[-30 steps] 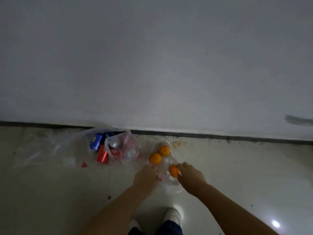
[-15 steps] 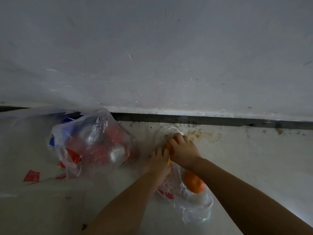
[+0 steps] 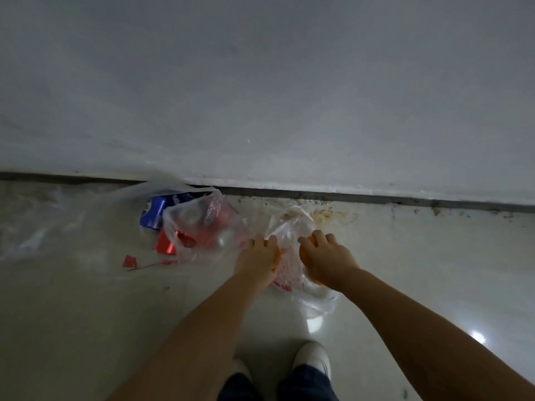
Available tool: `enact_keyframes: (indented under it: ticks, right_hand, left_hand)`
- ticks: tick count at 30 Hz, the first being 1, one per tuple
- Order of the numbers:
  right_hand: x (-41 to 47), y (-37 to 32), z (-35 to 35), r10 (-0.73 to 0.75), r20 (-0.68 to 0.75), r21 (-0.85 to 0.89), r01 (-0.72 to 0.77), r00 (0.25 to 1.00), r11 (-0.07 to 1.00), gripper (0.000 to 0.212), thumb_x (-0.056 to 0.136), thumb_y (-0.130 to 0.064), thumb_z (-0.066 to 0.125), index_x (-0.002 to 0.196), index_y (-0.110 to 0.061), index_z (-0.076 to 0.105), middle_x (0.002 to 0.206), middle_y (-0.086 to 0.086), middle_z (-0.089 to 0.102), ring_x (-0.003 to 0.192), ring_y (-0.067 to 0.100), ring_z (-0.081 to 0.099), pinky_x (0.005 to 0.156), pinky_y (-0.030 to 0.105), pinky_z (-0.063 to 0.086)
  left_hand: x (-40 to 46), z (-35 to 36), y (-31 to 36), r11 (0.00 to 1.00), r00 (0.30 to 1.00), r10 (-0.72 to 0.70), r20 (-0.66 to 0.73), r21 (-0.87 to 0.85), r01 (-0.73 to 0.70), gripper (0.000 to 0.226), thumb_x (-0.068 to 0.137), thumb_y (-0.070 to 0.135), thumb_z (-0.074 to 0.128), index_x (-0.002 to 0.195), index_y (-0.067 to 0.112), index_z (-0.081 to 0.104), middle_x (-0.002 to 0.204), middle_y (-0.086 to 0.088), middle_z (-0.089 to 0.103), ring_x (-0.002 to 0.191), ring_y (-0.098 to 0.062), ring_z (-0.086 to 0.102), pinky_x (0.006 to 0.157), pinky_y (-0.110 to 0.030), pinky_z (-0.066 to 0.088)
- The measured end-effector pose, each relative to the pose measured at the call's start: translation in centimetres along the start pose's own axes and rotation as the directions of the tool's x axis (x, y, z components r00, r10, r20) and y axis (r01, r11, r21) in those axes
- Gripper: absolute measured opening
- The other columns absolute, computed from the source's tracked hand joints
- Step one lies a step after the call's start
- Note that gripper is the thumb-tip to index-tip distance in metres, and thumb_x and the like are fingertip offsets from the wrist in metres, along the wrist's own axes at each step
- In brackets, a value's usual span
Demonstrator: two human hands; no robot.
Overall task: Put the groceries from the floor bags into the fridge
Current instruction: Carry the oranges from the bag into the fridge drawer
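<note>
A clear plastic bag (image 3: pixel 289 256) with red print lies on the pale floor between my hands. My left hand (image 3: pixel 257 260) is closed over an orange (image 3: pixel 277 257), only its edge showing. My right hand (image 3: pixel 325 259) grips another orange (image 3: pixel 304 254), and a sliver of orange (image 3: pixel 316 282) shows under its wrist. To the left lies a second clear bag (image 3: pixel 202 227) with red cans (image 3: pixel 165 244) and a blue can (image 3: pixel 155 211) beside the wall. The fridge is out of view.
A white wall (image 3: pixel 260 96) with a dark base strip (image 3: pixel 347 196) runs across just beyond the bags. A flattened plastic sheet (image 3: pixel 43 227) spreads over the floor at left. My white shoes (image 3: pixel 311 358) stand at the bottom. Rust-coloured stains (image 3: pixel 330 215) mark the floor near the wall.
My hands have moved apart, each now closed on an orange in the bag. The view has pulled back from the floor, so my shoes show again.
</note>
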State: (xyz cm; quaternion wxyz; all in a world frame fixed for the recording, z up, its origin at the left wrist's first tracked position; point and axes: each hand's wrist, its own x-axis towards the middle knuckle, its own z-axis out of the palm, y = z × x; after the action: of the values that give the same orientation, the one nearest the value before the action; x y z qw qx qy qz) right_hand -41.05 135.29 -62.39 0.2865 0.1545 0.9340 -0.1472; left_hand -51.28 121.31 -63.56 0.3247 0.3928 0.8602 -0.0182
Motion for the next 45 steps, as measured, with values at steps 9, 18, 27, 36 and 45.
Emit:
enact_keyframes:
  ticks: [9,18,27,36,45]
  right_hand:
    - [-20.2,-2.3,-14.8,0.221,-0.02,0.202,-0.212,0.975,0.956,0.066,0.084,-0.036,0.059,0.14,-0.026,0.026,0.138,0.009,0.034,0.119,0.03,0.042,0.088,0.035,0.049]
    - [-41.7,-4.7,-23.7,0.62,-0.145,0.439,-0.512,0.771,0.739,0.067,0.085,-0.04,0.057,0.142,-0.029,0.023,0.141,0.007,0.031,0.123,0.029,0.039,0.088,0.035,0.05]
    - [-68.7,-9.7,-21.3,0.954,-0.137,0.647,-0.705,0.267,0.291,0.068,0.083,-0.039,0.057,0.142,-0.028,0.025,0.14,0.005,0.03,0.12,0.028,0.039,0.086,0.034,0.049]
    - [-95.8,-20.9,-12.4,0.979,-0.047,0.656,-0.745,-0.197,-0.118,0.073,0.08,-0.038,0.062,0.143,-0.026,0.026,0.135,0.009,0.033,0.114,0.032,0.041,0.086,0.039,0.049]
    - [-120.0,-37.4,1.0,0.867,-0.038,0.63,-0.685,-0.497,-0.365,0.068,0.086,-0.043,0.057,0.142,-0.026,0.023,0.139,0.008,0.028,0.12,0.03,0.038,0.083,0.038,0.051]
  left_hand:
    - [-14.4,-17.5,9.2,0.962,0.963,0.27,0.019,0.04,-0.27,0.064,0.086,0.031,0.063,0.14,0.018,0.029,0.138,-0.012,0.037,0.122,-0.027,0.043,0.095,-0.032,0.043]
    - [-26.5,-30.3,20.3,0.829,0.852,0.509,0.122,0.196,-0.524,0.062,0.084,0.034,0.062,0.137,0.023,0.031,0.139,-0.011,0.03,0.121,-0.032,0.041,0.09,-0.039,0.045]
    - [-42.2,-34.2,40.2,0.405,0.462,0.867,0.185,0.276,-0.872,0.063,0.083,0.037,0.061,0.138,0.023,0.032,0.134,-0.009,0.035,0.116,-0.03,0.045,0.091,-0.04,0.048]
    - [-69.9,-23.4,52.7,-0.172,-0.091,0.939,0.332,0.226,-0.959,0.061,0.081,0.036,0.064,0.134,0.023,0.036,0.127,-0.008,0.04,0.114,-0.03,0.046,0.087,-0.04,0.05]
    - [-99.5,-10.4,58.2,-0.615,-0.518,0.772,0.368,0.227,-0.755,0.061,0.08,0.037,0.062,0.132,0.023,0.034,0.122,-0.008,0.04,0.109,-0.029,0.046,0.077,-0.038,0.049]
